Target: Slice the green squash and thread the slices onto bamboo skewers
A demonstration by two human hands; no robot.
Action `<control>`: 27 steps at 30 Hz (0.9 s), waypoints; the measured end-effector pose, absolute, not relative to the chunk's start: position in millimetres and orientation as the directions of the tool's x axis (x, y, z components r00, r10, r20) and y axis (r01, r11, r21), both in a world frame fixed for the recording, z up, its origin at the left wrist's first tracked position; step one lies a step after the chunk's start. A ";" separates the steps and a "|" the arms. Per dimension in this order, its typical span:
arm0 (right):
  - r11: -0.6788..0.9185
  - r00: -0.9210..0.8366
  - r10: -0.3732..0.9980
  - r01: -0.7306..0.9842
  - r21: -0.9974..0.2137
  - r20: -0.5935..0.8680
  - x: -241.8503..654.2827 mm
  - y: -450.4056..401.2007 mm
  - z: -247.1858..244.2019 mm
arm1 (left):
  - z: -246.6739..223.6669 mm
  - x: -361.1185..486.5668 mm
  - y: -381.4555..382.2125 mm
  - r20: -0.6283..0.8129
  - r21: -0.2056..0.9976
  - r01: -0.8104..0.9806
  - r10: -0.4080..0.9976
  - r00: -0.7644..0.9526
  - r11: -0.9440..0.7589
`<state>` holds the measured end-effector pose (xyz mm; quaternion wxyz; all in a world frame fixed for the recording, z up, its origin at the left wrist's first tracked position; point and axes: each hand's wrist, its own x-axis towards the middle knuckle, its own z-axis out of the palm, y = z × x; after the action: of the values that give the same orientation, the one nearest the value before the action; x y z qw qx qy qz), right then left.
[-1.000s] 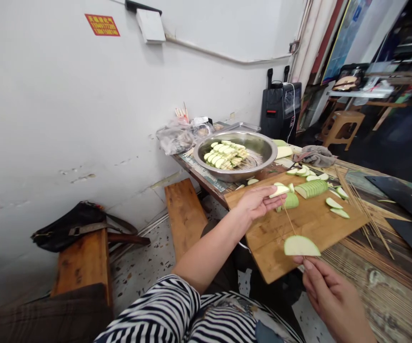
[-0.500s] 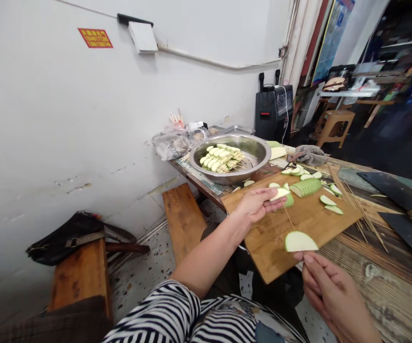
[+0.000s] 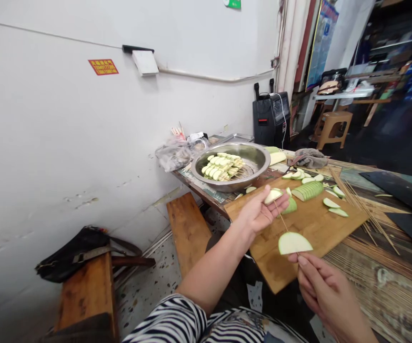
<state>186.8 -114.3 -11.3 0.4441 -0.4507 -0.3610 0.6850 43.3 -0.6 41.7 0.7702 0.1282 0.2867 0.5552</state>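
My right hand pinches a thin wooden skewer that runs through a pale half-round slice with a green rim. The skewer's far end reaches another slice, which lies in my left hand, palm up with the fingers loosely spread beneath it. Both hands are over the near left part of a wooden cutting board. On the board are a row of cut green slices, a piece beside my left fingertips and loose slices.
A metal basin with skewered slices stands behind the board. Loose skewers and dark flat blades lie to the right. A grey cloth and plastic bags are at the back. Wooden benches stand at left.
The fingers of my left hand have opened from a pinch on the far slice, which now rests against them. The camera view has shifted slightly.
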 end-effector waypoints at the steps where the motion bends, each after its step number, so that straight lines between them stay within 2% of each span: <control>1: -0.369 -0.237 0.923 -0.328 -0.869 -0.302 185.9 -115.5 -10.3 | 42.3 44.1 -2.1 -0.299 0.485 -0.800 0.927 0.227 0.352; 5: -0.451 -0.335 0.888 -0.497 -0.741 -0.316 182.2 -118.7 -6.6 | 40.8 48.5 -8.4 -0.294 0.425 -0.836 0.927 0.234 0.346; 8: -0.440 -0.309 0.894 -0.465 -0.768 -0.324 181.8 -118.1 -11.4 | 38.0 50.0 -11.3 -0.250 0.480 -0.830 0.951 0.182 0.285; 11: -0.287 -0.118 0.957 -0.210 -0.935 -0.267 185.5 -116.8 -21.2 | 36.7 50.0 -12.7 -0.207 0.596 -0.775 0.973 0.103 0.209; 13: -0.089 0.017 0.996 0.077 -0.993 -0.088 189.6 -116.2 -25.8 | 37.1 50.7 -13.5 -0.188 0.658 -0.733 0.980 0.062 0.173; 16: 0.171 0.019 0.980 0.411 -0.896 0.196 194.8 -116.3 -26.8 | 38.5 52.9 -14.5 -0.196 0.692 -0.701 0.979 0.050 0.174; 18: 0.241 -0.020 0.965 0.475 -0.846 0.263 195.8 -117.0 -25.7 | 39.3 54.2 -15.0 -0.207 0.697 -0.692 0.977 0.056 0.188; 21: 0.164 -0.021 0.985 0.380 -0.910 0.169 193.2 -119.1 -25.1 | 39.6 54.7 -15.5 -0.194 0.698 -0.689 0.978 0.079 0.194; 24: -0.108 -0.041 0.993 0.067 -0.992 -0.111 187.6 -122.0 -25.4 | 39.0 54.0 -15.4 -0.156 0.700 -0.691 0.983 0.098 0.181; 27: -0.325 -0.111 0.945 -0.201 -0.924 -0.308 182.2 -124.3 -23.5 | 37.9 53.9 -14.8 -0.144 0.699 -0.694 0.985 0.099 0.172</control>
<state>182.2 -124.3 -23.5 0.4445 -0.4969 -0.3743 0.6445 53.9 -14.8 37.9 0.7018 0.2382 0.3054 0.5979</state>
